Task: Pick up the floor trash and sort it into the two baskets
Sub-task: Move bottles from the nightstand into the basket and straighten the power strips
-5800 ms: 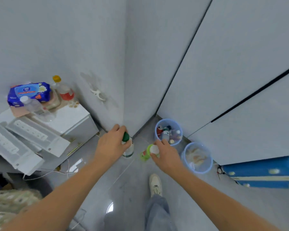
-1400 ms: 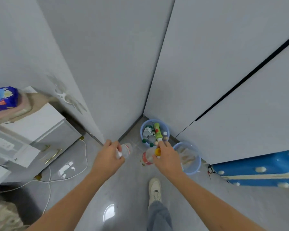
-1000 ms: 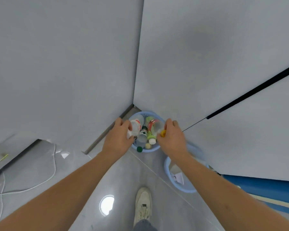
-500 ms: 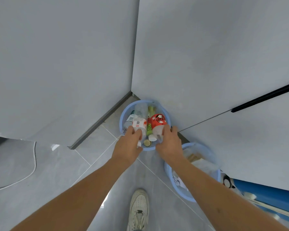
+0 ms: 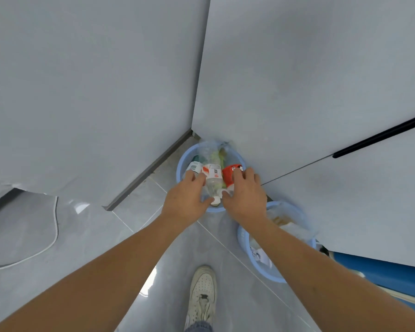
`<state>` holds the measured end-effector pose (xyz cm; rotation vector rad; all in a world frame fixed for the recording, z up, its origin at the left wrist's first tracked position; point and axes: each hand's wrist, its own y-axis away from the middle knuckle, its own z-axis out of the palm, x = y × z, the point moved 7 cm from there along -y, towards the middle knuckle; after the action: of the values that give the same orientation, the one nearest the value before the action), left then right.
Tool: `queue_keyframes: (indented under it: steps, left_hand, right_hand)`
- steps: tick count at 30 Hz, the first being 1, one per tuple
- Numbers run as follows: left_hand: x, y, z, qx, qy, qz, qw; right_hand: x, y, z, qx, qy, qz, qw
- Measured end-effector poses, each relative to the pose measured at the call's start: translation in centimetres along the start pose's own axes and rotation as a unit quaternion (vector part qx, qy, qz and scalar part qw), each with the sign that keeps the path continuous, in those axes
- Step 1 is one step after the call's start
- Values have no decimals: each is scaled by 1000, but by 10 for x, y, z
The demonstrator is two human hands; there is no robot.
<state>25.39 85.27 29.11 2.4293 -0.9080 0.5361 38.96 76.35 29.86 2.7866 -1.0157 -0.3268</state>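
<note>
Bottles: two plastic ones lie on the pile in the bottle basket [image 5: 181, 164], in the corner where the two walls meet.
Clear bottle [image 5: 212, 179]: it has an orange-white label and a white cap that points to the person; it lies on top of the others.
Red-label bottle [image 5: 230, 174]: it lies just beside the clear one, on its right.
Left hand [image 5: 187, 198]: the fingers are loosely spread and touch the clear bottle's side; they are not closed round it, so it seems to be setting the bottle down.
Right hand [image 5: 243, 195]: the fingers are also loose and rest on the red label; I judge it is letting go.
Second basket [image 5: 243, 245]: it stands near the right forearm and holds paper-like trash, so the sorting is by material.
Floor [image 5: 130, 226]: grey tiles; a white cable [image 5: 54, 236] and a white shoe [image 5: 203, 293] are on it.
</note>
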Motion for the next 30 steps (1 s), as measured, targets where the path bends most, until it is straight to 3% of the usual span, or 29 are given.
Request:
queue_keyframes:
  steps: [8, 17, 21, 25, 30]
  left_hand:
    - [5, 100, -139, 35, 32, 4, 999]
    - [-64, 349, -314, 63, 79, -59, 993]
    - [-140, 462, -420, 114, 96, -124, 981]
    - [-229, 531, -506, 187, 94, -199, 957]
    - [-326, 552, -546, 251, 97, -292, 918]
  right_hand:
    - [-88, 71, -101, -2, -35, -62, 997]
    - [-274, 275, -202, -52, -70, -144, 986]
    - [-417, 351, -234, -90, -104, -221, 966]
    - [-558, 369, -256, -93, -110, -309, 940]
    - [-682, 344, -236, -116, -124, -359, 918]
